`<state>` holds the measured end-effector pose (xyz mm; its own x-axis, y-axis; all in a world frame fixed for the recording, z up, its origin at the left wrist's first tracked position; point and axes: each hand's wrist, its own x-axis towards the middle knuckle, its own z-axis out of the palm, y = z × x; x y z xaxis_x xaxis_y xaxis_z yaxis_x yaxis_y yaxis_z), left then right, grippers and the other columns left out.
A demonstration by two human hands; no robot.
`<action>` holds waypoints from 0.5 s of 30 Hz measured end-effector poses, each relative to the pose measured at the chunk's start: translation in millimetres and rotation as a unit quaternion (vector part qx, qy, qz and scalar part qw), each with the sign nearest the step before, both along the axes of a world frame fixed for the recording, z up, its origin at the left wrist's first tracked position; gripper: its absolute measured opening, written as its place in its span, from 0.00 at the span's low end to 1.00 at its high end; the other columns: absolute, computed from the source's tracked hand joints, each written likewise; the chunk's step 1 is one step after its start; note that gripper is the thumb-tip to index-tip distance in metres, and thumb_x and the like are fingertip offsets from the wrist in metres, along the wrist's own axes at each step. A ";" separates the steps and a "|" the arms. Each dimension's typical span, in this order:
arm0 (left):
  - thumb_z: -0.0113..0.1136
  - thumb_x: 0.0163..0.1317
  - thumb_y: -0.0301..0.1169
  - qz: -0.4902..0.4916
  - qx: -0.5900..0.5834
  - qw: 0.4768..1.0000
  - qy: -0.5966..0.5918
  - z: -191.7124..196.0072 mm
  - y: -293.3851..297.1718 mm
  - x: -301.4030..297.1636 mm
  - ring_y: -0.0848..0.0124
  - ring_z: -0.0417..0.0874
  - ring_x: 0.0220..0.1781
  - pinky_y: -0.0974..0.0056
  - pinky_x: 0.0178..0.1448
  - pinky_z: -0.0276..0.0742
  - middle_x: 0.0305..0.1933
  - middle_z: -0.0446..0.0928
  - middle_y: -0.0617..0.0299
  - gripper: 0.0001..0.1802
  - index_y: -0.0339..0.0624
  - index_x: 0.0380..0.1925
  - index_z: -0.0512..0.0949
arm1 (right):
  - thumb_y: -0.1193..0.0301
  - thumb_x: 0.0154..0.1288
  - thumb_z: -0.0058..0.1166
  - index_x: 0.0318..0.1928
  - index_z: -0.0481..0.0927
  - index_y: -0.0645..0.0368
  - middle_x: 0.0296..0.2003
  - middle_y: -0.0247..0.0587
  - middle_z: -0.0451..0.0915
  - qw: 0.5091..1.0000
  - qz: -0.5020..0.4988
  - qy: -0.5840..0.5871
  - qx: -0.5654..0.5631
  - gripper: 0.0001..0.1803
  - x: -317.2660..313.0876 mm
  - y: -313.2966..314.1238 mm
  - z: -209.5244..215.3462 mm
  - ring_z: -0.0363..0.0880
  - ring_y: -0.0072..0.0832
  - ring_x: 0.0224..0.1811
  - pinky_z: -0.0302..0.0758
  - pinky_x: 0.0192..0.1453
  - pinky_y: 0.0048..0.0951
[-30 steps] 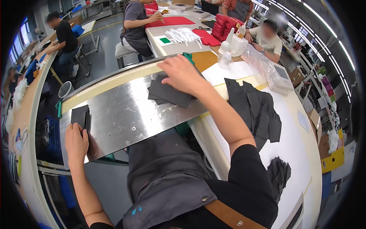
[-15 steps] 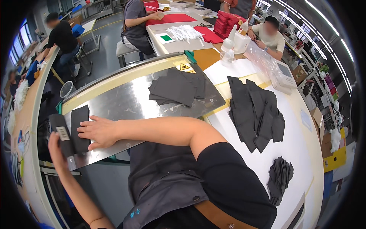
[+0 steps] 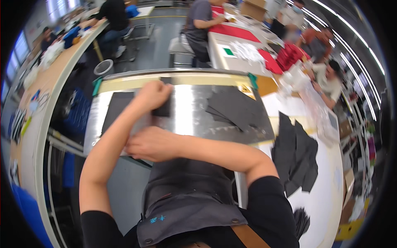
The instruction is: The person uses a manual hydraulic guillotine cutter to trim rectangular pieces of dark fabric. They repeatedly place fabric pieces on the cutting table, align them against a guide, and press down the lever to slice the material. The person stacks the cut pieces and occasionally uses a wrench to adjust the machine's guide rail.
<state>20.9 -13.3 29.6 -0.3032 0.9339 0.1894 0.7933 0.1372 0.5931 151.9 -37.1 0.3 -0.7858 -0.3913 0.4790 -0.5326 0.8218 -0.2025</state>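
My left hand [image 3: 155,96] is closed in a fist above the metal plate [image 3: 186,120]. A dark strip [image 3: 165,79] shows beyond its knuckles, and a dark piece [image 3: 162,110] shows below it; the fist seems to grip this strip, though its fingers partly hide it. Nearer to me, my right hand [image 3: 151,144] is over the plate's front edge, its fingers smeared by motion. Beside my left forearm lies a flat black piece [image 3: 118,107], partly covered by that arm. Several black pieces [image 3: 233,108] overlap in a pile on the plate's right side.
To the right, long black pieces [image 3: 295,155] lie on a white-covered table [image 3: 322,198], with a smaller black bundle [image 3: 302,221] nearer me. Clear plastic wrapping [image 3: 316,99] is at the far right. A bin [image 3: 103,67] stands beyond the plate. Other people work at tables around.
My left hand has moved right and away from me, from the plate's left end, and closed. My right hand has slid right and toward me off the black piece. The view has turned left.
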 end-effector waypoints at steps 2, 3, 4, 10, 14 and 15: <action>0.57 0.66 0.46 -0.057 -0.005 0.993 -0.108 -8.7 6.8 2.6 0.53 0.84 0.30 0.54 0.40 0.77 0.28 0.82 0.45 0.24 0.32 0.31 0.82 | 0.67 0.63 0.59 0.40 0.81 0.55 0.32 0.36 0.80 0.997 -0.038 -0.074 -0.004 0.08 42.7 3.1 18.5 0.82 0.35 0.36 0.78 0.37 0.35; 0.58 0.65 0.46 -0.065 -0.020 0.981 -0.180 -9.7 8.0 -5.9 0.52 0.84 0.31 0.54 0.41 0.77 0.30 0.83 0.46 0.23 0.32 0.33 0.83 | 0.67 0.63 0.59 0.38 0.82 0.53 0.32 0.35 0.82 0.994 -0.085 -0.062 -0.031 0.06 56.9 11.5 39.1 0.83 0.35 0.34 0.78 0.36 0.35; 0.60 0.64 0.44 -0.082 -0.034 0.985 -0.146 -1.7 7.7 -10.0 0.55 0.84 0.34 0.55 0.43 0.78 0.33 0.83 0.47 0.21 0.32 0.36 0.82 | 0.67 0.63 0.59 0.35 0.84 0.52 0.31 0.34 0.83 0.986 -0.144 -0.052 -0.059 0.05 70.3 23.7 55.5 0.83 0.34 0.32 0.78 0.35 0.35; 0.63 0.61 0.40 -0.192 0.065 0.966 0.158 -15.7 14.3 -23.5 0.49 0.79 0.55 0.53 0.63 0.72 0.53 0.80 0.45 0.25 0.30 0.51 0.78 | 0.60 0.69 0.55 0.54 0.79 0.59 0.56 0.47 0.78 0.915 -0.386 -0.115 -0.012 0.20 59.6 131.1 40.5 0.76 0.43 0.58 0.73 0.60 0.39; 0.60 0.64 0.46 -0.119 0.038 0.969 0.213 -23.0 5.9 -18.8 0.50 0.69 0.66 0.52 0.68 0.66 0.66 0.71 0.48 0.30 0.33 0.58 0.74 | 0.59 0.71 0.53 0.63 0.73 0.62 0.66 0.48 0.70 0.929 -0.364 -0.057 0.045 0.26 39.6 157.3 3.2 0.68 0.44 0.68 0.66 0.70 0.41; 0.60 0.64 0.46 -0.113 0.033 0.970 0.212 -21.3 2.7 -19.2 0.50 0.68 0.67 0.51 0.68 0.65 0.67 0.70 0.49 0.31 0.33 0.59 0.73 | 0.60 0.71 0.52 0.62 0.73 0.62 0.65 0.48 0.70 0.930 -0.361 -0.042 0.059 0.26 36.5 156.2 1.5 0.68 0.44 0.68 0.66 0.70 0.41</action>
<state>1.7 -10.5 8.2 0.0261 0.9492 0.3135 0.9735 -0.0954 0.2078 188.5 119.2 1.8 -0.8963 0.2078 0.3916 0.1810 0.9779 -0.1047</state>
